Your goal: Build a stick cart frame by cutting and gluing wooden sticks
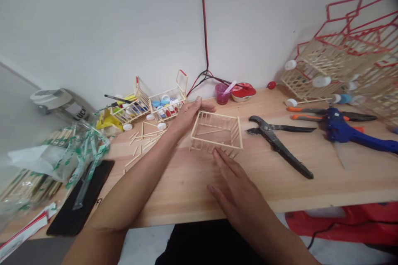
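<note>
A small open-topped basket of thin wooden sticks (217, 143) stands on the wooden tabletop (174, 190) between my hands. My left hand (194, 112) lies along its far left corner, fingers stretched out and thumb raised. At the near side, my right hand (231, 178) is open, with its extended fingertips at the basket's front rail. Neither hand is wrapped round anything. Loose cut sticks (139, 149) are scattered left of my left forearm. To the right lie black-handled pliers (276, 140), jaws apart.
Two stick carts, one holding bottle caps (164, 103), stand at the back left. A blue glue gun (338, 126) and orange-handled pliers (303, 114) lie right, before stacked carts (329, 58). A purple cup (222, 94) and red paint dish (244, 92) sit by the wall. A black phone (66, 211) lies left.
</note>
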`<control>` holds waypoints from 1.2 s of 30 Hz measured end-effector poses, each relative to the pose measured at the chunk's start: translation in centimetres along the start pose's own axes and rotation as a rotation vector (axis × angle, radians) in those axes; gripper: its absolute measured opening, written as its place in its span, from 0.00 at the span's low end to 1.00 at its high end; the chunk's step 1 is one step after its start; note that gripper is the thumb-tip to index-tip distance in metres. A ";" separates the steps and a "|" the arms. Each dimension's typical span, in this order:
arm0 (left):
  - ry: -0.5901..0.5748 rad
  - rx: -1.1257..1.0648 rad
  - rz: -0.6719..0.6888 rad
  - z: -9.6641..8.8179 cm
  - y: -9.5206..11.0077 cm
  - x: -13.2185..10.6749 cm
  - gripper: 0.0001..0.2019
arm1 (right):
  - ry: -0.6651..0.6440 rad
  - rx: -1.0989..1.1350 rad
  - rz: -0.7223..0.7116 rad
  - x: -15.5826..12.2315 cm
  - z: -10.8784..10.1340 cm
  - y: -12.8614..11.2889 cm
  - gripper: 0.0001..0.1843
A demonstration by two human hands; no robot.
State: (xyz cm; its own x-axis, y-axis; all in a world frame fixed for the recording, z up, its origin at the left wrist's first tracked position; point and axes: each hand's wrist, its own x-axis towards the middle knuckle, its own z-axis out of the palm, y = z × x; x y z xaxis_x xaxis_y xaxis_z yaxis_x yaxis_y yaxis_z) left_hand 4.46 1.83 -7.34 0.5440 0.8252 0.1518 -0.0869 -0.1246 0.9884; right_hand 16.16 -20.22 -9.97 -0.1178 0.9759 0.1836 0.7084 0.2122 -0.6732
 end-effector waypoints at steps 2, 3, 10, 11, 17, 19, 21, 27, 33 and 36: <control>0.015 -0.013 0.028 -0.2 -0.4 0.1 0.26 | 0.005 0.014 0.017 -0.1 0.1 0.1 0.38; 0.031 -0.021 0.042 -0.3 -0.5 0.1 0.26 | 0.008 0.022 0.025 -0.1 0.1 0.2 0.38; 0.182 0.286 0.037 -3.4 -1.9 -2.9 0.18 | 0.036 0.072 0.071 -0.1 0.4 0.7 0.40; 0.172 0.395 0.052 -3.8 -2.2 -3.6 0.16 | 0.051 0.079 0.072 -0.1 0.4 0.8 0.40; 0.026 0.792 0.180 -4.3 -2.7 -5.5 0.10 | 0.154 0.108 0.063 0.5 0.0 1.4 0.40; 0.018 0.805 0.179 -3.6 -2.6 -5.5 0.10 | 0.180 0.097 0.064 0.8 -0.2 1.7 0.40; 0.020 0.885 0.179 -2.9 -2.5 -5.4 0.10 | 0.206 0.083 0.067 1.0 -0.5 1.9 0.39; -0.014 1.064 0.191 -1.1 -2.6 -4.9 0.07 | 0.208 0.052 0.079 1.3 -1.1 2.1 0.39; -0.024 1.128 0.170 -2.5 -1.5 -5.9 0.06 | 0.222 0.053 0.040 0.9 -0.5 2.1 0.38; 0.044 1.158 0.134 -4.6 0.0 -7.9 0.07 | 0.197 0.073 0.046 0.8 0.2 1.9 0.39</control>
State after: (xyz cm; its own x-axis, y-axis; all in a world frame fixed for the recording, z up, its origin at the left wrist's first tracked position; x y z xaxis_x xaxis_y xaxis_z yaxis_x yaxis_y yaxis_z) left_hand -3.74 -2.17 -8.52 0.5567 0.7830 0.2776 0.6847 -0.6217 0.3804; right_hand 17.27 -19.05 -11.20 0.0569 0.9572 0.2838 0.6568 0.1782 -0.7327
